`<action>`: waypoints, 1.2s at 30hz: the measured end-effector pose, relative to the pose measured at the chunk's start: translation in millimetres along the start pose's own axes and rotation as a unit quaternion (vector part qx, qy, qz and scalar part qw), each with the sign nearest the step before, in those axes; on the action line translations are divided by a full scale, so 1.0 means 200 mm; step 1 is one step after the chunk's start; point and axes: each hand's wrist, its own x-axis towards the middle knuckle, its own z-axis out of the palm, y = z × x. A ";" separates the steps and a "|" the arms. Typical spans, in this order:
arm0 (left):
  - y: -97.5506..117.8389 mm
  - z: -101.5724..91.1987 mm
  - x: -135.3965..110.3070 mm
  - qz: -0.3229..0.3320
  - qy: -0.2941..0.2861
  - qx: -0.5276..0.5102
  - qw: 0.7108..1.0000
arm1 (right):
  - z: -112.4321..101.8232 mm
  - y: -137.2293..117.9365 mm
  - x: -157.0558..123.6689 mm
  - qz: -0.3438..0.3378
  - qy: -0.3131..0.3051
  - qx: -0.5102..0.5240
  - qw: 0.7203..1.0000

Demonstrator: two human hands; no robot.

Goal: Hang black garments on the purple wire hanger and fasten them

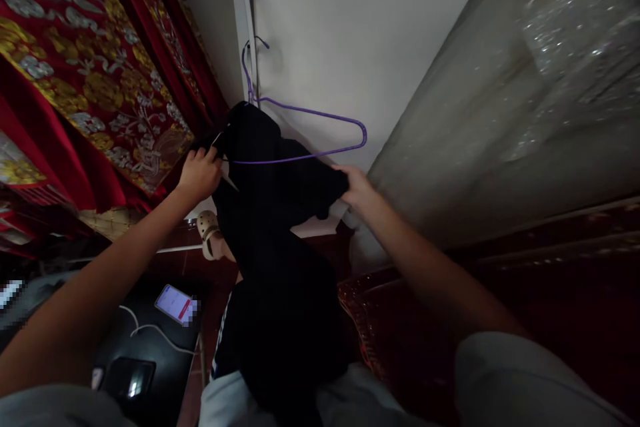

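Note:
A purple hanger (pixel 314 112) hangs by its hook from a pale vertical strip at the wall. Black cloth, apparently a garment (pixel 270 213), covers the hanger's left arm and drapes down over my lap. The hanger's right arm is bare, its lower bar crossing in front of the cloth. My left hand (pixel 201 175) is closed on the garment's upper left edge, beside a small white strip. With fingers pinched, my right hand (pixel 356 188) holds a stretched-out part of the garment just below the hanger's right end.
Red curtains (pixel 115 73) with gold and silver embroidery hang at left. Below them, a black tabletop (pixel 165 360) bears a lit phone (pixel 176 305), a white cable (pixel 160 329) and a dark device (pixel 129 378). Clear plastic sheeting (pixel 480 113) fills the right side. A beige clog (pixel 206 227) shows on my foot.

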 end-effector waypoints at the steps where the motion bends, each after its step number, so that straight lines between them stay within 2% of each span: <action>1: -0.02 0.00 -0.05 0.014 0.001 0.011 1.000 | 0.05 0.06 -0.01 0.027 -0.015 -0.013 0.999; 3: -0.04 0.01 -0.13 0.022 0.000 0.023 1.000 | 0.13 0.15 -0.04 0.058 -0.040 -0.020 0.997; 6: -0.08 0.03 -0.23 -0.021 -0.017 0.032 0.999 | 0.26 0.21 -0.11 0.068 -0.121 -0.085 0.987; 7: -0.09 0.05 -0.26 -0.044 -0.030 0.037 0.998 | 0.30 0.21 -0.14 0.065 -0.167 -0.142 0.974; 8: -0.09 0.07 -0.28 -0.066 -0.048 0.043 0.996 | 0.34 0.20 -0.16 0.057 -0.226 -0.213 0.949; 9: -0.10 0.08 -0.31 -0.088 -0.074 0.050 0.992 | 0.38 0.19 -0.19 0.045 -0.298 -0.292 0.908; 10: -0.10 0.10 -0.33 -0.109 -0.108 0.056 0.987 | 0.41 0.16 -0.21 0.027 -0.374 -0.366 0.851; 12: -0.09 0.12 -0.38 -0.142 -0.183 0.066 0.971 | 0.44 0.10 -0.24 -0.021 -0.504 -0.476 0.720; 13: -0.09 0.12 -0.41 -0.149 -0.210 0.070 0.964 | 0.45 0.06 -0.25 -0.050 -0.538 -0.514 0.666; 14: -0.07 0.11 -0.44 -0.148 -0.220 0.074 0.961 | 0.44 0.02 -0.25 -0.080 -0.545 -0.544 0.633; 15: -0.06 0.09 -0.46 -0.143 -0.213 0.077 0.964 | 0.43 -0.01 -0.25 -0.107 -0.527 -0.568 0.623; 16: -0.04 0.06 -0.48 -0.133 -0.190 0.076 0.970 | 0.41 -0.05 -0.25 -0.133 -0.491 -0.585 0.632; 19: 0.05 -0.05 -0.51 -0.101 -0.092 0.045 0.990 | 0.40 -0.08 -0.28 -0.180 -0.390 -0.588 0.685; 20: 0.08 -0.08 -0.51 -0.091 -0.061 0.028 0.994 | 0.42 -0.06 -0.29 -0.177 -0.385 -0.575 0.700; 22: 0.16 -0.14 -0.51 -0.069 -0.008 -0.007 0.998 | 0.49 0.00 -0.33 -0.125 -0.414 -0.528 0.731; 25: 0.28 -0.18 -0.53 -0.038 0.032 -0.046 0.998 | 0.64 0.13 -0.37 -0.035 -0.446 -0.367 0.815; 27: 0.36 -0.19 -0.55 -0.020 0.034 -0.060 0.997 | 0.72 0.17 -0.38 -0.024 -0.429 -0.225 0.875; 29: 0.42 -0.19 -0.58 0.032 0.040 -0.082 0.995 | 0.77 0.16 -0.37 -0.024 -0.393 -0.120 0.911; 31: 0.43 -0.19 -0.61 0.192 0.043 -0.128 0.972 | 0.78 0.11 -0.37 -0.006 -0.369 -0.078 0.926; 33: 0.41 -0.19 -0.62 0.371 0.061 -0.183 0.908 | 0.75 0.05 -0.38 0.020 -0.369 -0.075 0.926; 34: 0.39 -0.20 -0.61 0.409 0.086 -0.210 0.884 | 0.74 0.03 -0.40 0.037 -0.379 -0.083 0.921; 35: 0.36 -0.20 -0.60 0.392 0.120 -0.237 0.881 | 0.72 0.00 -0.41 0.057 -0.394 -0.094 0.913; 36: 0.33 -0.21 -0.58 0.321 0.153 -0.263 0.897 | 0.69 -0.02 -0.43 0.077 -0.412 -0.109 0.901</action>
